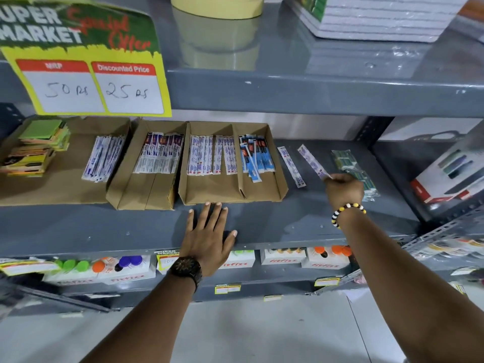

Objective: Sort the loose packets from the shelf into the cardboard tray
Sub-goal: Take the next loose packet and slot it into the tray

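Observation:
A two-compartment cardboard tray [282, 188] sits mid-shelf; its left half holds white-and-blue packets [200, 158], its right half blue-and-red ones [258, 157]. Just right of it one loose white-and-blue packet [291, 166] lies flat on the grey shelf [301, 221]. My right hand [344, 188] pinches the near end of a second loose packet [311, 161], which angles up and away to the left. Flat on the shelf with fingers spread, my left hand [209, 237] rests in front of the tray, fingertips at its front edge.
A clear bag of green packets [353, 169] lies right of my right hand. Another tray with packets [157, 155] and a wide tray with sticky notes [39, 148] stand to the left. A price sign [86, 61] hangs above. White-and-red boxes [450, 176] sit at the right.

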Tool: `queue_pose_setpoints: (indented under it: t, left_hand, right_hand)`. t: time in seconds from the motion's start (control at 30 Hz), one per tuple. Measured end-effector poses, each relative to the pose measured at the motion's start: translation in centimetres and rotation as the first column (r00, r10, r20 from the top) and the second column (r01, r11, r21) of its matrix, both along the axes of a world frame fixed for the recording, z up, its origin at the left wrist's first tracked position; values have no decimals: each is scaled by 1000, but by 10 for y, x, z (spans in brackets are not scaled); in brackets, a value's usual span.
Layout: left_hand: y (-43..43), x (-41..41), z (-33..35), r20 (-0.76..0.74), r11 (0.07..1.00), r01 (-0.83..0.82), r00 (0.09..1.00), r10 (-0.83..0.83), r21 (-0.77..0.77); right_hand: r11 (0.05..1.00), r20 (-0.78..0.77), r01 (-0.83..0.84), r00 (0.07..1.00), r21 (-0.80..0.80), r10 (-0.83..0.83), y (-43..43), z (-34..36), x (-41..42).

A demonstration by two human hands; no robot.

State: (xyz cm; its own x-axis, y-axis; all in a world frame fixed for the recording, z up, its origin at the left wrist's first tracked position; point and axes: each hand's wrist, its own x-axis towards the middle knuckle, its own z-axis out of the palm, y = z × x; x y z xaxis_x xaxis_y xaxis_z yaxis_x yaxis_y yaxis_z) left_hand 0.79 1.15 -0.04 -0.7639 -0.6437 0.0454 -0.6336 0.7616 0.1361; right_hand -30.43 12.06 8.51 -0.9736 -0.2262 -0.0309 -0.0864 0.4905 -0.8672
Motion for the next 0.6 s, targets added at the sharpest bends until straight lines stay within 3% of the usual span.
queue_pose_setpoints:
  t: [0.1, 0.17, 0.23, 0.33, 0.6]
  left_hand:
    - [-3, 1, 9, -56, 991, 11, 998, -3, 135]
    - [-1, 5, 22, -246, 958, 25, 968, 48, 287]
    - [3, 11, 42, -464, 885, 7, 853, 237, 466]
    - [5, 17, 73, -581, 753, 70, 683, 442, 655]
    - [2, 25, 144, -677, 653, 229, 428, 599, 722]
  right_hand:
    - [997, -2, -31, 1000, -77, 31, 12, 17, 7]
    - [983, 23, -50, 998, -176, 54, 20, 29, 14]
    - [936, 77, -85, 990, -343, 118, 27, 39, 24]
    - [868, 93, -174, 965, -465, 244, 38, 56, 43]
    - [736, 51, -441, 841, -514, 539, 47, 87, 88]
